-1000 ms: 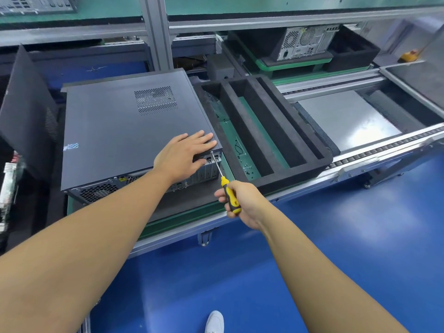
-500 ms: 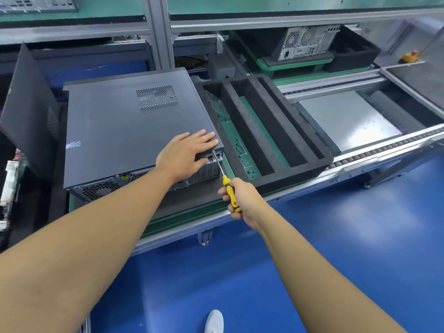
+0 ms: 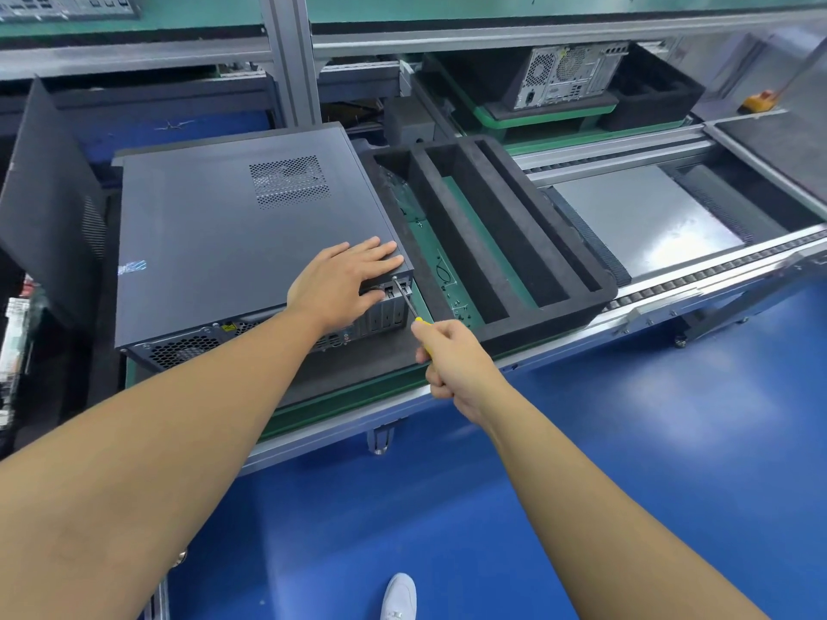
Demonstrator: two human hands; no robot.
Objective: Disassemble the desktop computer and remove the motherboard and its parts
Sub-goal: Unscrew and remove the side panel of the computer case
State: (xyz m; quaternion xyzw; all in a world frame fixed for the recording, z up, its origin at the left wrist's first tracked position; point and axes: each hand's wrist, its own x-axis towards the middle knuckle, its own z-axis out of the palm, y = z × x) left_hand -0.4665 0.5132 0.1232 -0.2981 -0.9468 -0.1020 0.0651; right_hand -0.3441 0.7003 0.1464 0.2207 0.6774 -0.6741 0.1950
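Fingers (image 3: 430,351) of the right hand (image 3: 456,366) curl round the yellow handle of a screwdriver (image 3: 405,300), whose tip meets the rear top corner of the desktop computer (image 3: 215,243). At 10 o'clock from that tip, the left hand (image 3: 340,284) lies flat on the side panel with its fingers straight. The desktop computer lies on its side on the worktop (image 3: 322,435). A black foam tray (image 3: 514,226) sits just beside it at 3 o'clock, and a second computer (image 3: 568,73) stands at 1 o'clock.

One head-worn wide-angle view, facing forward and down, close over the computer case (image 3: 215,243) on the workbench (image 3: 335,434); floor (image 3: 604,463) near, shelf frame (image 3: 291,60) far.
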